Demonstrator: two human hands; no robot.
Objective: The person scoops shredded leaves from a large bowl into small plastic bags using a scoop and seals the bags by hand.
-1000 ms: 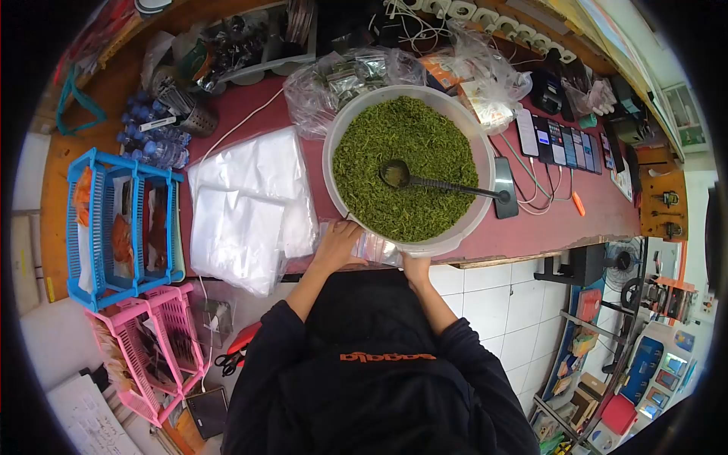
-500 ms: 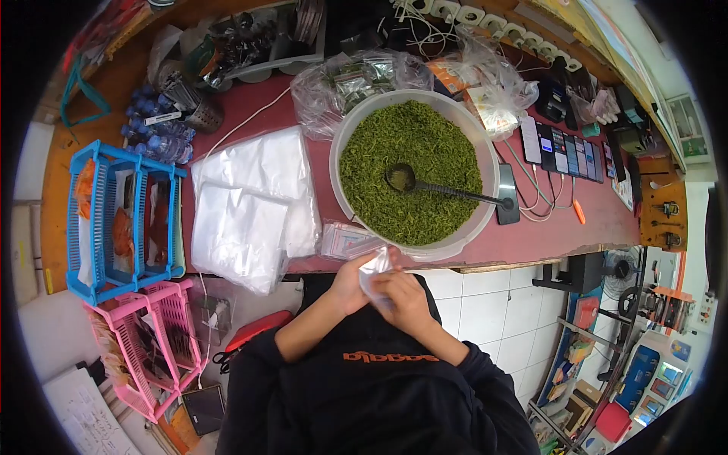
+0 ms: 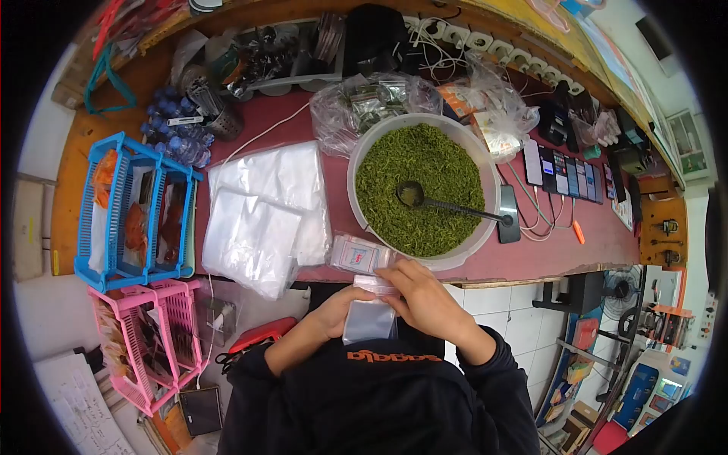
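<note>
A small clear zip bag (image 3: 369, 321) hangs upright between both hands, just off the table's front edge. My left hand (image 3: 338, 309) is closed on the bag's left side. Fingers of my right hand (image 3: 422, 300) pinch its top right, by the zip strip. Behind the hands lies a pack of small bags (image 3: 359, 255) with a printed label. A round whitish tub (image 3: 491, 163) of shredded green leaf (image 3: 409, 155) stands beyond, with a black ladle (image 3: 453, 208) resting on the leaf. Larger clear plastic bags (image 3: 254, 239) are stacked at the left.
Blue (image 3: 104, 220) and pink baskets (image 3: 136, 349) stand at the left, near water bottles (image 3: 176, 136). Filled bags (image 3: 379, 98) lie behind the tub. Several phones (image 3: 572, 173) with cables, and an orange marker (image 3: 578, 232), are at the right.
The bag is now upright and flat between the hands instead of bunched up. My right hand has moved up to its top edge. The view has shifted slightly.
</note>
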